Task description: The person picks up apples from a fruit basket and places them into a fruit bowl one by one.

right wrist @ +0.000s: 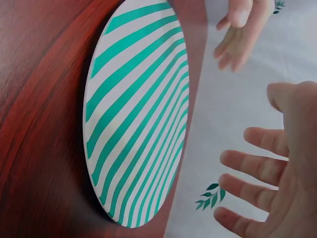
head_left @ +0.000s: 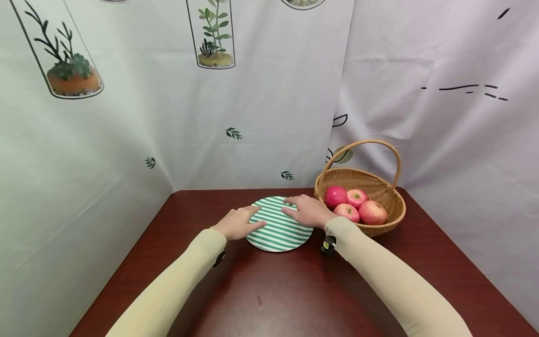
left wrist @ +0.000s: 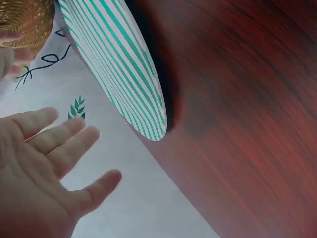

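Observation:
A round placemat (head_left: 280,229) with green and white stripes lies flat on the table. My left hand (head_left: 236,223) hovers by its left edge, fingers spread and holding nothing; the left wrist view shows the same hand (left wrist: 44,163) apart from the striped disc (left wrist: 119,64). Over the placemat's right side is my right hand (head_left: 309,211), its fingers loosely extended and nothing in them. In the right wrist view that hand (right wrist: 277,173) also stays off the striped surface (right wrist: 138,119).
A wicker basket (head_left: 393,210) with a tall handle stands at the back right, close beside my right hand. Several red apples (head_left: 373,213) lie in it. The dark red wooden table (head_left: 261,290) meets a printed white cloth (head_left: 261,103) at its back edge.

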### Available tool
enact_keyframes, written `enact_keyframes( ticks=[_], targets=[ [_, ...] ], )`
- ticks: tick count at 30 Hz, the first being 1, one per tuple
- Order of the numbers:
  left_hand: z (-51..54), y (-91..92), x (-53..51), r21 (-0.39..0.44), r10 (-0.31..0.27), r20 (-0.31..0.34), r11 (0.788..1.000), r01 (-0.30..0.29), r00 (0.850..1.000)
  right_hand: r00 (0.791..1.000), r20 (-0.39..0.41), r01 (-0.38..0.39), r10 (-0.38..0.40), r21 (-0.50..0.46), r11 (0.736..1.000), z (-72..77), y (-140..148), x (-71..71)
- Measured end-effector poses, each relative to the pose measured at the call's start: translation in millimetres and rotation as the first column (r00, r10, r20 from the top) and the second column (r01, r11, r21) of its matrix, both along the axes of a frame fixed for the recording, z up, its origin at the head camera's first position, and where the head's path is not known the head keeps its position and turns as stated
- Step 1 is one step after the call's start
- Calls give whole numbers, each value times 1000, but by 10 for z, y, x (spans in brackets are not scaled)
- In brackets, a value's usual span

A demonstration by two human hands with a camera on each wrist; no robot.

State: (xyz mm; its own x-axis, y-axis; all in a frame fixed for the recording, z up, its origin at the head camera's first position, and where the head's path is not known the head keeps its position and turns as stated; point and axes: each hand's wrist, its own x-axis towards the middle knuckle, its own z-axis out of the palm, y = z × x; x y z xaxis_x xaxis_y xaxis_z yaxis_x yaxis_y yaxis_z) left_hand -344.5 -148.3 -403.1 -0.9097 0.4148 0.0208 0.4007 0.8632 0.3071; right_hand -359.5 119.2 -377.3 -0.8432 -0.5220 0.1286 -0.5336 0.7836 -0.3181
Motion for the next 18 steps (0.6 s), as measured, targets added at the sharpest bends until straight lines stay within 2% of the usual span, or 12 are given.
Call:
enact_keyframes(
  ticks=[2,6,12,18],
  targets=[
    [-8,-4,-11,34,5,-35,999,-3,999,1000,-18,-5,4,-42,999,19,10,16],
    [-24,-34,-16,82,11,-61,997,-6,998,998,-61,-18,11,-104,994,60,45,79],
    [-75,-113,-35,111,20,-9,994,-19,1000,997,-75,-19,7,-164,986,150,173,248],
    [-179,-214,-68,136,37,20,990,-39,999,995,-86,-64,48,-191,980,221,282,382]
  ],
)
